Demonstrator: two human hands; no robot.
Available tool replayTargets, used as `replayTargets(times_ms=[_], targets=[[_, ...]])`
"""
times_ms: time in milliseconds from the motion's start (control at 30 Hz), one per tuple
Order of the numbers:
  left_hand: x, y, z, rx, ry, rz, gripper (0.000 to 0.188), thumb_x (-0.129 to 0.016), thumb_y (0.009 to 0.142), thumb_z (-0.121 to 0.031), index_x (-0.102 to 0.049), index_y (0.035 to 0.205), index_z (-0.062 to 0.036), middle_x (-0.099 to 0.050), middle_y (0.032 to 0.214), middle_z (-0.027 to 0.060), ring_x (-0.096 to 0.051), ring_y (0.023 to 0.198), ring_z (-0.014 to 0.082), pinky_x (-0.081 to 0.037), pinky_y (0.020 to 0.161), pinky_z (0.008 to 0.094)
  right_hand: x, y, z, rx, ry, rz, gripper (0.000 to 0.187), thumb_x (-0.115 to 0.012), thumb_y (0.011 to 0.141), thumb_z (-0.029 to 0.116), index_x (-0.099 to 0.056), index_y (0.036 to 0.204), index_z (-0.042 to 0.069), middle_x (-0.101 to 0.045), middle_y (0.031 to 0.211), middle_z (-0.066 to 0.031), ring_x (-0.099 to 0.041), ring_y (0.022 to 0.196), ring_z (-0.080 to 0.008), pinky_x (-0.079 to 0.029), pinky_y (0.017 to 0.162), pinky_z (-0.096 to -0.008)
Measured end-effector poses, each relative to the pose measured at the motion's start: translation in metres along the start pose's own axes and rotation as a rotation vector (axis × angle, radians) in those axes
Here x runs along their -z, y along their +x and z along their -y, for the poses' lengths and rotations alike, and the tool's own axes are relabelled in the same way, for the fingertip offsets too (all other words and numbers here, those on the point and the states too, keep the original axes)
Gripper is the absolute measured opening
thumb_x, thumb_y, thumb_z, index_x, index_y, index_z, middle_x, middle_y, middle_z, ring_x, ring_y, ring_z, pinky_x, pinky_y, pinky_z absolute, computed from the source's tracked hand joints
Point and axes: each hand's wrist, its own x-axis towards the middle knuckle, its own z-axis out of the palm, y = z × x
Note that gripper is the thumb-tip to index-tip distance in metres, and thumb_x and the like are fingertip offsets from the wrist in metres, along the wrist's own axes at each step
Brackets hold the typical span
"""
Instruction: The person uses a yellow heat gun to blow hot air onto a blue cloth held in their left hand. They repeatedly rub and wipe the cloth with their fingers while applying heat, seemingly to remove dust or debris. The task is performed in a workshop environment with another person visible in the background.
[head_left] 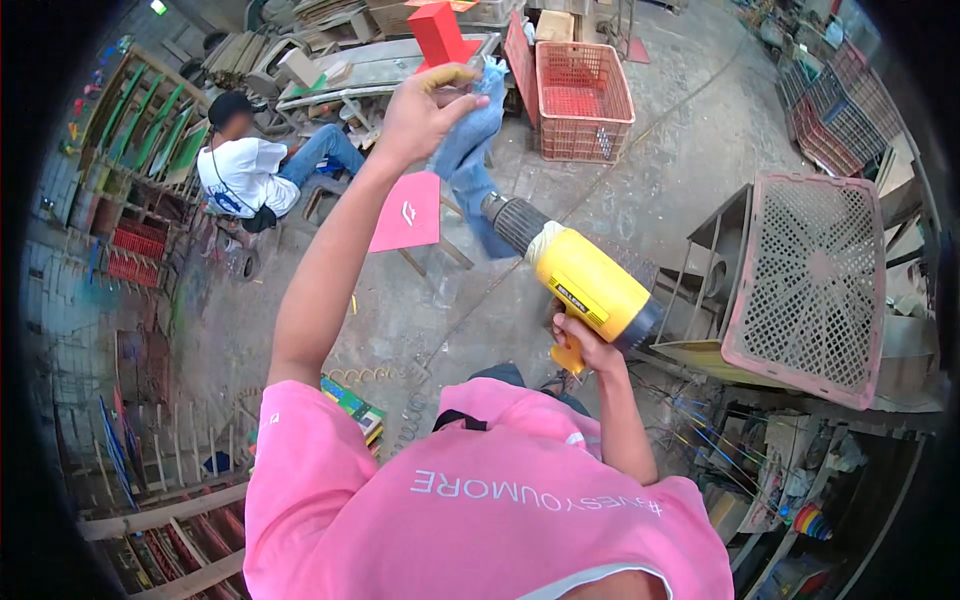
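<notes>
My left hand [425, 112] is raised, its thumb and fingers pinching the top of a piece of blue denim-like cloth [470, 140]. The cloth hangs down in loose folds. In my right hand [585, 345] is a yellow heat gun [592, 285], gripped by its handle. Its dark nozzle points up and to the left, close to the cloth's lower part; whether they touch I cannot tell. Behind the cloth stands a small piece of furniture with a pink panel [410, 215], a white mark on it and thin legs below.
A person in a white shirt [245, 165] sits low at the far left. A red box-like piece [438, 35] stands on a cluttered bench. Beyond the cloth is a red plastic crate [585, 100]. To the right leans a pink-rimmed lattice panel [805, 285]. A coiled hose [370, 376] lies nearby.
</notes>
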Motion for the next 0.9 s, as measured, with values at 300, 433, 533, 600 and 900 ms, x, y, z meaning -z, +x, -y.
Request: replayTargets(times_ms=[300,433,533,600,900], targets=[[0.039,-0.029,-0.027,-0.026,-0.164,-0.115,0.021,-0.072,0.084,-0.005,-0.069,0.103,0.0006,-0.068,0.093,0.0028,-0.060,0.084,0.0072,-0.049,0.078,0.0225,-0.054,0.006,-0.001,0.094,-0.211,0.019,0.010,-0.063,0.091,0.011,-0.056,0.087,0.004,-0.051,0.067,-0.0006,-0.050,0.057,-0.0095,-0.041,0.053,-0.0253],[0.058,-0.029,-0.028,-0.088,-0.155,-0.141,0.016,-0.070,0.086,-0.008,-0.067,0.100,-0.0013,-0.065,0.094,0.0014,-0.057,0.088,0.0065,-0.044,0.082,0.0222,-0.090,0.022,-0.010,0.121,-0.301,-0.117,0.012,-0.064,0.090,0.010,-0.057,0.081,0.005,-0.052,0.064,0.0003,-0.050,0.056,-0.0095,-0.041,0.051,-0.0258],[0.073,-0.025,-0.020,-0.100,-0.142,-0.182,0.016,-0.070,0.087,-0.009,-0.065,0.100,-0.0021,-0.063,0.092,-0.0005,-0.055,0.086,0.0058,-0.043,0.080,0.0212,-0.101,0.019,-0.019,0.120,-0.280,-0.090,0.011,-0.064,0.089,0.009,-0.057,0.082,0.005,-0.052,0.064,-0.0001,-0.050,0.055,-0.0108,-0.041,0.051,-0.0270],[0.084,-0.023,-0.015,-0.119,-0.124,-0.168,0.014,-0.068,0.089,-0.010,-0.062,0.100,-0.0029,-0.062,0.091,-0.0011,-0.054,0.084,0.0048,-0.043,0.078,0.0203,-0.102,0.021,-0.026,0.189,-0.357,0.027,0.007,-0.063,0.089,0.006,-0.056,0.086,0.004,-0.052,0.068,-0.0015,-0.049,0.056,-0.0118,-0.041,0.052,-0.0268],[0.114,-0.020,-0.040,-0.190,-0.184,-0.184,0.006,-0.059,0.094,-0.008,-0.056,0.098,-0.0045,-0.057,0.083,-0.0035,-0.048,0.073,0.0023,-0.039,0.063,0.0186,-0.124,0.037,-0.062,0.361,-0.628,-0.213,0.009,-0.066,0.087,0.010,-0.062,0.093,0.005,-0.056,0.066,-0.0017,-0.054,0.055,-0.0146,-0.044,0.053,-0.0298]])
